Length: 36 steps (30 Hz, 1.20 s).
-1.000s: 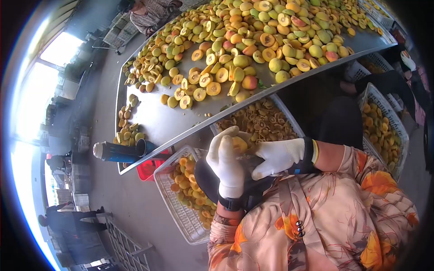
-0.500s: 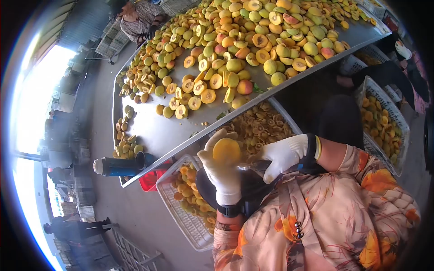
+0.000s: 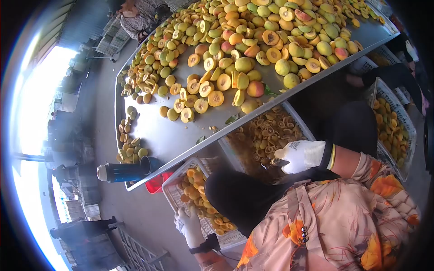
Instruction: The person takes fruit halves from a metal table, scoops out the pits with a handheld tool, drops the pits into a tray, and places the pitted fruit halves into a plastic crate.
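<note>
white-gloved left hand (image 3: pixel 189 225) at the crate (image 3: pixel 170 197), grip unclear; right hand (image 3: pixel 296 157) grasps looped tool (image 3: pixel 267 163). likely adding to crated fruit (image 3: pixel 194 192); next calls for another half (image 3: pixel 215 98).

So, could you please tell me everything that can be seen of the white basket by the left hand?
The basket is white, looks like plastic, and has slotted walls and a raised rim. Open at the top, it holds many yellow-orange fruit pieces. It appears to stand on the floor, near the metal table. The gloved left hand is at its outer side; whether they touch, I cannot tell. A dark-clothed leg hides part of its other side.
</note>
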{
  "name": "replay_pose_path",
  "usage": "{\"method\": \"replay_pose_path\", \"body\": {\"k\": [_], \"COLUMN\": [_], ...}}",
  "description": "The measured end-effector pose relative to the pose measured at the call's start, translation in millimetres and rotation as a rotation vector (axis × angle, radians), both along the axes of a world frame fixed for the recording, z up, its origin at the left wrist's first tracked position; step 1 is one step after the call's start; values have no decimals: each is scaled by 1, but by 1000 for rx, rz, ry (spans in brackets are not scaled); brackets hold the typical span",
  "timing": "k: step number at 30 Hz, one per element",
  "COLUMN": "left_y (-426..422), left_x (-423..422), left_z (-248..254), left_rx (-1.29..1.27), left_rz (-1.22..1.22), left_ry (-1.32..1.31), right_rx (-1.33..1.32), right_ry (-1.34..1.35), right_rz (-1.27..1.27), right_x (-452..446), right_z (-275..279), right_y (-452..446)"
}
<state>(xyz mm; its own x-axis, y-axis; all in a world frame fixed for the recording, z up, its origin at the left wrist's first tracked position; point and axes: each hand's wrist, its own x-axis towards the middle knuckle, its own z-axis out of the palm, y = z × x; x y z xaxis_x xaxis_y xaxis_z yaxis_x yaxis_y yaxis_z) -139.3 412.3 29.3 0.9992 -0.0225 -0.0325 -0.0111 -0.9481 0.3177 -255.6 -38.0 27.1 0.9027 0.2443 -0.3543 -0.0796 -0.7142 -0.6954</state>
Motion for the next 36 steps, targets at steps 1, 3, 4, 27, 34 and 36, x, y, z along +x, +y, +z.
{"method": "replay_pose_path", "body": {"k": [1,3,4,27,34,36], "left_y": [1,-19,-53,-243,-232,-230], "left_x": [9,38,62,143,15,-6], "left_z": [-5,1,14,-1,44,46], "left_rx": [63,-94,-316,-1102,-1420,-1289], "left_rz": [-29,-113,-160,-334,-325,-420], "left_ry": [-133,-213,-162,248,235,88], "right_rx": [-59,-38,-28,60,292,305], "right_ry": [192,150,145,-40,-557,-648], "right_rz": [30,31,21,-168,-260,-229], "right_x": [7,8,9,11,6,1], "right_z": [4,-14,-15,-1,37,52], "right_y": [0,-3,-2,-10,39,51]}}
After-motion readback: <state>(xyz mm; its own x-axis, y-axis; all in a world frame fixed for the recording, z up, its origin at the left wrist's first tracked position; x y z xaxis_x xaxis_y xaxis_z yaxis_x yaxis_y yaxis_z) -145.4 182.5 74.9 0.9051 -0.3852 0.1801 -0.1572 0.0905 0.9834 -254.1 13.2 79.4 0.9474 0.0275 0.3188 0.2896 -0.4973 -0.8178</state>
